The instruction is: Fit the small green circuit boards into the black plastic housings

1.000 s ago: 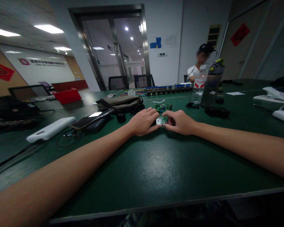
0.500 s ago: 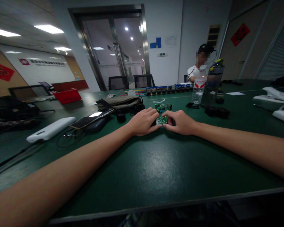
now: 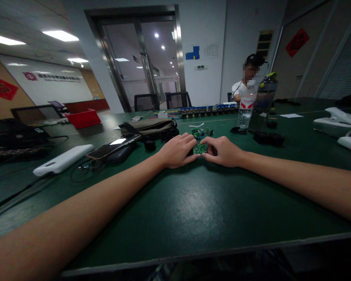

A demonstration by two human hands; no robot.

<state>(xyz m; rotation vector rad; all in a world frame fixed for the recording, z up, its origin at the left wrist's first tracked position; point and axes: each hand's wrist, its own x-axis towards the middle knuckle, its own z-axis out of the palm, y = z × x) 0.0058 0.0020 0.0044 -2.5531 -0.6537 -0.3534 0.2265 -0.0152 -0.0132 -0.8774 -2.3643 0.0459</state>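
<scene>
A small green circuit board (image 3: 201, 148) is pinched between both my hands just above the green table (image 3: 193, 207). My left hand (image 3: 177, 151) grips its left edge with curled fingers, and something dark shows under those fingers. From the right, my right hand (image 3: 224, 151) holds the other edge with thumb and forefinger. Both forearms rest stretched out over the table. More small green boards (image 3: 199, 132) lie just behind my hands.
A phone on a dark pouch (image 3: 115, 148), a white case (image 3: 62, 160) and cables lie at the left. A brown bag (image 3: 148, 125), black caps (image 3: 149, 145), a water bottle (image 3: 245, 110) and dark jug (image 3: 263, 106) stand behind. White devices (image 3: 336, 117) lie at right. A person (image 3: 245, 80) sits at the far end.
The board has tilted slightly between my fingers, its green face now showing more than before. My hands and arms have stayed in place.
</scene>
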